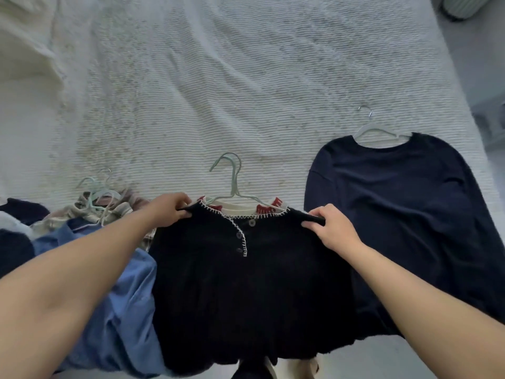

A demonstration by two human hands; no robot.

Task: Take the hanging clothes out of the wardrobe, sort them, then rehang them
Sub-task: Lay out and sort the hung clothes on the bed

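**Both hands on the black top's shoulders**

Left hand pinches the left shoulder of the black top; right hand pinches the right shoulder. Top sits centre-bottom of frame, white stitching along the neckline, buttons down the placket. Beneath its collar: a cream garment with red trim on a green hanger, hook pointing up-frame.

Right of frame: navy sweater flat on a white hanger, apart from my pile. Lower left: blue shirt, and a heap of hangers and clothes. All on the white bedspread.

Judgement: sorting darks. Keep both shoulders level and taut, lay the top square, collar aligned with the hanger below, no bunching.
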